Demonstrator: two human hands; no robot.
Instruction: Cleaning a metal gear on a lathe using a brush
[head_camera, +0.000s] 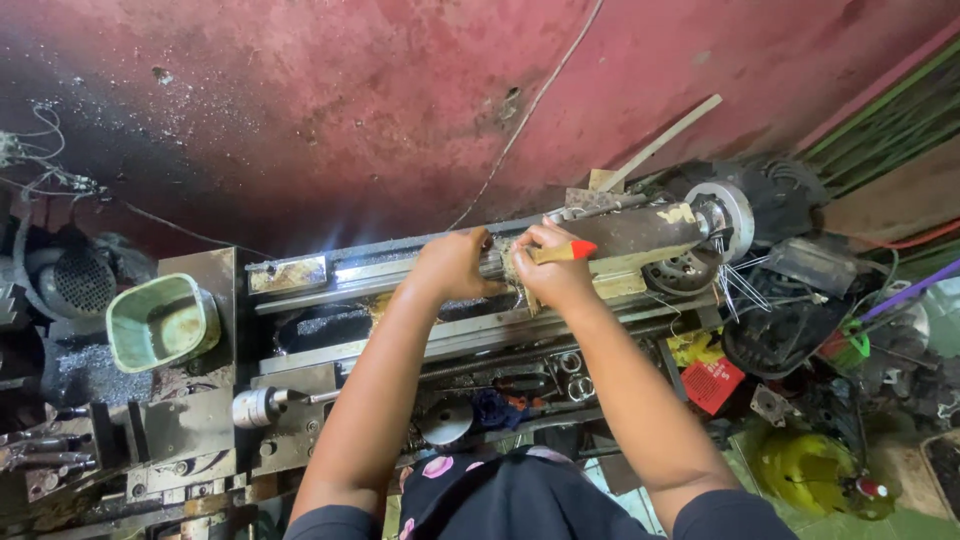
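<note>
Your left hand (455, 262) clasps the long metal bar (640, 232) lying left to right across the lathe bed (400, 345). Your right hand (555, 270), just beside it on the chuck (725, 215) side, grips a red-tipped wooden-handled brush (565, 251) against the same bar. Both hands sit equally near.

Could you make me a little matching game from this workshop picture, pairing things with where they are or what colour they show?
Things:
1. green tub
2. brush
3. left hand
4. yellow helmet

Descriptions:
A. lower right corner, by the floor
B. resting on the lathe's shaft
C. wooden handle with a red tip, in the right hand
D. sits at the lathe's left end, empty

Pairs: 1-D, 2-C, 3-B, 4-A
</note>
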